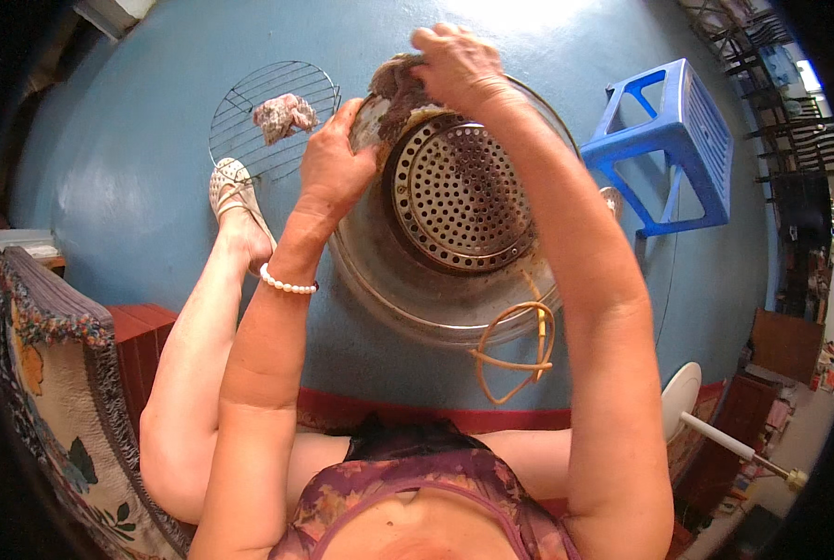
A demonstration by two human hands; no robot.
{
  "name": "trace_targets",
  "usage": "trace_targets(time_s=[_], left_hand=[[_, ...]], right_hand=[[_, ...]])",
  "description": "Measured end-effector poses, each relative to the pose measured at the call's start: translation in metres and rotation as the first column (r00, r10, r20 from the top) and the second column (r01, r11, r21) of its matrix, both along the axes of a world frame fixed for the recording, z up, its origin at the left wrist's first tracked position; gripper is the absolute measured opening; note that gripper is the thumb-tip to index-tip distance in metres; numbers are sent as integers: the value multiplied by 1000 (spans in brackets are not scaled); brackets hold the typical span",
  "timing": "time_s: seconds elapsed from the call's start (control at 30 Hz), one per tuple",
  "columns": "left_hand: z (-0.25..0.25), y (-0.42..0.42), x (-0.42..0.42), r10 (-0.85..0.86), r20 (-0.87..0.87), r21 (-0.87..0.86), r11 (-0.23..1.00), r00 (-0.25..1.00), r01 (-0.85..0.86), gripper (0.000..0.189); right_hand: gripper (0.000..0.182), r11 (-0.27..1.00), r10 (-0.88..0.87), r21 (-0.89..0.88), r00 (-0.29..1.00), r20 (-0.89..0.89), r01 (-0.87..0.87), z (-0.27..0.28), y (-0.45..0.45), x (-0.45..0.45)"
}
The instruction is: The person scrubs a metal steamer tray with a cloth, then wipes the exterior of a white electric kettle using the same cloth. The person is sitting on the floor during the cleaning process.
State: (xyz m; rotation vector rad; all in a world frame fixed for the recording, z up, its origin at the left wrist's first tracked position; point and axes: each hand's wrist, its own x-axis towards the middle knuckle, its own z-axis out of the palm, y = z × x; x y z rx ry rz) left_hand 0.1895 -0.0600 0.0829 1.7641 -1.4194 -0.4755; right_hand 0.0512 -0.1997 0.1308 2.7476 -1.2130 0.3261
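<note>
A wide, round metal basin-like appliance (389, 280) stands on the floor between my legs. Within it sits a round perforated metal plate (462, 196), stained dark towards its right side. My left hand (338, 164) grips the appliance's far-left rim, thumb inside. On the far rim my right hand (462, 73) presses a dirty brown cloth (394, 78); its fingers partly cover the cloth. Whitish and brown patches mark the metal beside the cloth. A looped yellow cord or hose (483, 357) hangs at the near-right side of the appliance.
To the left, a round wire rack (231, 126) lies on the blue floor (123, 182) with a crumpled pinkish cloth (284, 117) on it. A blue plastic stool (669, 147) is at the right. Near my right arm stands a white disc on a rod (681, 399). A patterned fabric-covered seat (60, 392) borders my left.
</note>
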Motion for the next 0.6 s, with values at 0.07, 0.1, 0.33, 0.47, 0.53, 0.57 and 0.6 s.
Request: trace_targets(time_s=[0.07,0.1,0.33,0.47,0.53,0.57,0.6], left_hand=[[1,2,1,14,-27,3,1000,1000,-13,52],[2,2,-2,13,-45,9,1000,999,-12,52],[-1,-2,0,-23,-314,30,999,949,34,53],[8,1,-3,-10,-422,18,1000,907,19,49],[4,1,1,-25,-490,-30,999,871,11,48],[1,0,4,-33,-523,-54,999,852,6,47],[1,1,5,-92,-544,-132,991,834,23,43]], right_hand=[[17,988,-132,74,986,-99,139,7,-4,-34],[18,973,-165,141,979,-122,182,9,-8,-64],[31,950,-265,186,962,62,249,0,-11,-119],[37,921,-63,388,996,66,33,-7,-9,-20],[36,928,130,349,991,31,-132,-8,5,13],[36,929,209,321,977,-34,-187,-3,9,22],[35,928,150,345,989,-6,-139,-4,4,14]])
